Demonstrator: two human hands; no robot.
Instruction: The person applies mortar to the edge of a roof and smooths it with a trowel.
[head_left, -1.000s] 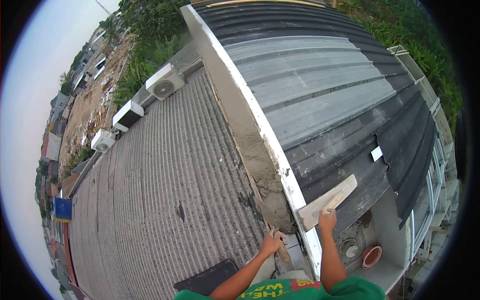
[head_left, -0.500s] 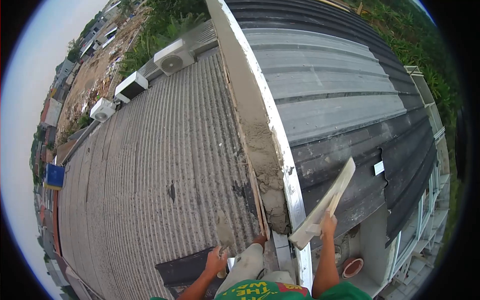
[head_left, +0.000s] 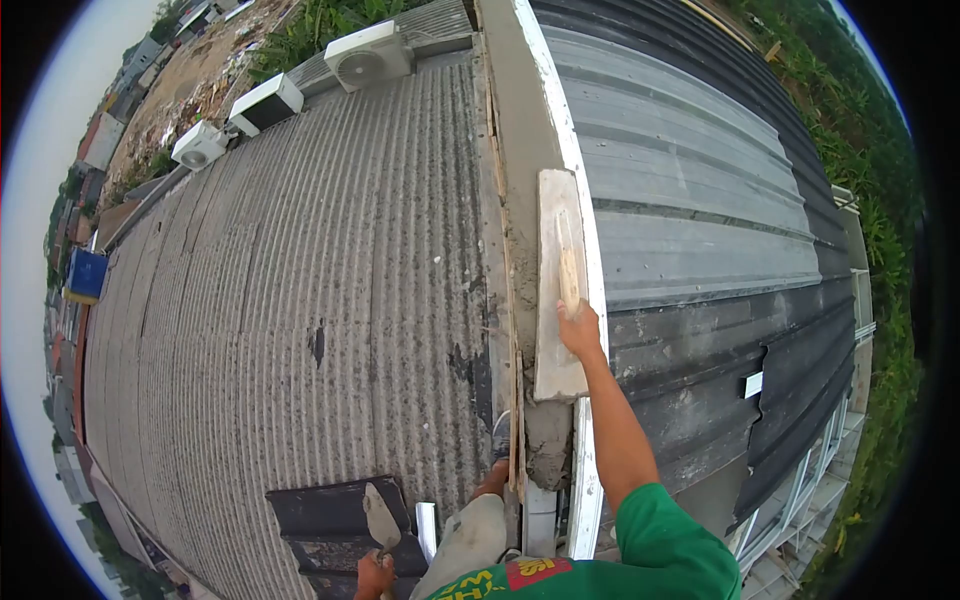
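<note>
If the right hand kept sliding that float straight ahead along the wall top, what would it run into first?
Nothing solid, it seems: the right hand holds the float flat on the wall top, whose plastered strip runs on clear to the picture's edge. Depth is hard to judge.

Float (head_left: 558, 285) on wall top (head_left: 520, 120), between two roofs.

You wear a green short-sleeved shirt (head_left: 660, 550); across its chest runs yellow lettering and a red patch with pale letters. Your forearms are bare, and so are both hands, right (head_left: 580, 330) and left (head_left: 375, 578). Light grey trousers (head_left: 465, 540) cover your knee.
</note>
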